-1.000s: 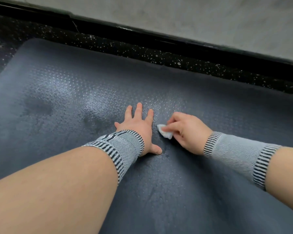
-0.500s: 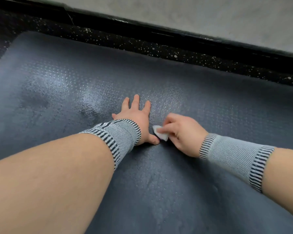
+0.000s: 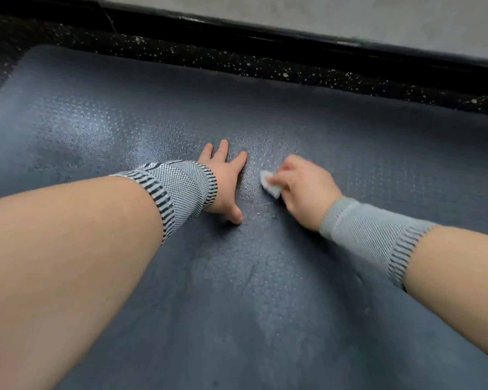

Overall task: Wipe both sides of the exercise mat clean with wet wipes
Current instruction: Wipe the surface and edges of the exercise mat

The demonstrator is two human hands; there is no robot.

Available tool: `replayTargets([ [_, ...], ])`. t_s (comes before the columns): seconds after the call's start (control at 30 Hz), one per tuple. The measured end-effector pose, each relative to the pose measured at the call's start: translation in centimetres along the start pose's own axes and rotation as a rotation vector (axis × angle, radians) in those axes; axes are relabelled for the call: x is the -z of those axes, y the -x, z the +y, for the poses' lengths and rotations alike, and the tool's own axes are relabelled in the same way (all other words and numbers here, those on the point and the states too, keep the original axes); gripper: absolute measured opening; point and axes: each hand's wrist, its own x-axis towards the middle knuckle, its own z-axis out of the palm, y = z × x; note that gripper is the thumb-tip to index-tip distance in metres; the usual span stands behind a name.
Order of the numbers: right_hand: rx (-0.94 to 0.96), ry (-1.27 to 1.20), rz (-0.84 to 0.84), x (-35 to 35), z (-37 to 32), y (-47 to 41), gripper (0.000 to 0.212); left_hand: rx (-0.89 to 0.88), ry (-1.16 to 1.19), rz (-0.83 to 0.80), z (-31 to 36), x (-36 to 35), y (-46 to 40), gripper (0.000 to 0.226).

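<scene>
Hands at work on a dark blue exercise mat (image 3: 265,277), seen from the head camera: the mat is spread flat across a black speckled floor (image 3: 237,66), its far edge running just short of a black baseboard (image 3: 265,32) below a pale grey wall (image 3: 350,15), and almost the whole lower picture is filled by its textured surface. The left hand (image 3: 223,181) is laid palm-down on the mat near the middle of the view, fingers straight and slightly spread, thumb set out to the side, nothing held in it. Just beside it, apart from it, the right hand (image 3: 302,187) is seen slightly blurred, its fingers curled and a small folded white wet wipe (image 3: 269,183) pinched at the fingertips and pressed against the mat. A shiny damp sheen is shown on the mat to the left of and between the hands. Grey knitted wrist sleeves with striped cuffs are worn on the left wrist (image 3: 178,190) and the right wrist (image 3: 372,235), with bare forearms behind them.
</scene>
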Motion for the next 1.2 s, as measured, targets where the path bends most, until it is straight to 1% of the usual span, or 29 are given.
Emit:
replayTargets([
  [0.1,0.25,-0.126,-0.155,0.5,-1.6,4.1,0.023,0.004,-0.03,0.019,0.1,-0.2,0.1,0.137],
  [0.13,0.291,-0.156,-0.196,1.0,-1.5,4.2,0.021,0.007,-0.023,0.021,0.2,-0.2,0.1,0.137],
  [0.17,0.295,-0.164,-0.188,1.4,-1.2,3.6,0.02,0.009,-0.015,0.025,0.1,-0.1,0.2,0.137],
  [0.2,0.24,-0.151,-0.118,1.7,-0.6,2.5,0.021,0.009,-0.006,0.029,0.1,-0.1,0.2,0.136],
  [0.27,-0.02,-0.076,0.073,2.0,1.5,-0.3,0.028,0.007,0.007,0.037,0.0,-0.1,0.2,0.136],
  [0.3,-0.162,-0.014,0.126,2.0,2.6,-1.4,0.029,0.007,0.008,0.042,0.0,-0.2,0.3,0.135],
  [0.33,-0.266,0.041,0.135,1.8,3.3,-2.0,0.029,0.006,0.01,0.048,0.0,-0.4,0.3,0.134],
  [0.37,-0.309,0.076,0.123,1.4,3.3,-2.0,0.027,0.004,0.017,0.054,0.1,-0.5,0.3,0.133],
  [0.4,-0.298,0.085,0.103,0.9,2.7,-1.4,0.026,0.002,0.029,0.059,0.0,-0.6,0.4,0.131],
  [0.47,-0.184,0.044,0.049,0.0,0.3,1.1,0.025,0.002,0.065,0.072,-0.4,-1.0,0.8,0.126],
  [0.53,0.054,-0.066,0.007,-0.6,-2.5,5.1,0.021,0.004,0.094,0.112,-0.8,-1.6,1.4,0.119],
  [0.6,0.282,-0.196,-0.119,-0.5,-4.7,8.7,0.014,-0.006,0.083,0.193,-1.0,-2.4,2.0,0.11],
  [0.63,0.339,-0.23,-0.184,-0.4,-4.9,9.5,0.015,-0.015,0.068,0.238,-1.0,-2.8,2.3,0.104],
  [0.67,0.345,-0.235,-0.219,-0.2,-4.6,9.5,0.016,-0.022,0.059,0.28,-0.9,-3.2,2.7,0.099],
  [0.7,0.309,-0.223,-0.187,-0.1,-4.2,8.8,0.017,-0.023,0.06,0.318,-0.8,-3.6,3.0,0.093],
  [0.73,0.238,-0.191,-0.101,0.0,-3.6,7.6,0.02,-0.022,0.067,0.355,-0.7,-4.0,3.4,0.086],
  [0.8,0.011,-0.104,0.089,0.1,-1.8,4.6,0.023,-0.037,0.096,0.411,-0.6,-4.8,4.5,0.07],
  [0.83,-0.114,-0.069,0.136,0.1,-0.9,3.4,0.023,-0.056,0.115,0.42,-0.6,-5.4,5.2,0.064],
  [0.87,-0.205,-0.046,0.143,0.0,-0.4,2.6,0.023,-0.083,0.126,0.415,-0.6,-6.0,6.1,0.059],
  [0.9,-0.242,-0.03,0.133,-0.3,-0.6,2.4,0.023,-0.116,0.124,0.398,-0.7,-6.6,6.9,0.057],
  [0.93,-0.238,-0.022,0.111,-0.7,-1.2,2.9,0.024,-0.151,0.113,0.374,-0.9,-7.2,7.8,0.057],
  [0.97,-0.193,-0.02,0.083,-1.3,-2.2,3.9,0.024,-0.183,0.103,0.353,-1.1,-7.8,8.6,0.057],
  [1.0,-0.103,-0.04,0.065,-1.8,-3.4,5.4,0.023,-0.209,0.099,0.34,-1.4,-8.5,9.3,0.059],
  [1.07,0.13,-0.132,0.019,-2.4,-6.0,9.4,0.016,-0.239,0.094,0.332,-2.0,-9.6,10.4,0.064],
  [1.13,0.331,-0.222,-0.092,-2.2,-7.4,12.6,0.01,-0.253,0.085,0.329,-2.4,-10.6,11.1,0.069],
  [1.17,0.376,-0.229,-0.173,-1.8,-7.4,13.1,0.009,-0.258,0.075,0.328,-2.4,-10.8,11.4,0.07],
  [1.2,0.38,-0.213,-0.229,-1.4,-7.1,12.8,0.011,-0.262,0.065,0.327,-2.4,-11.0,11.5,0.071],
])
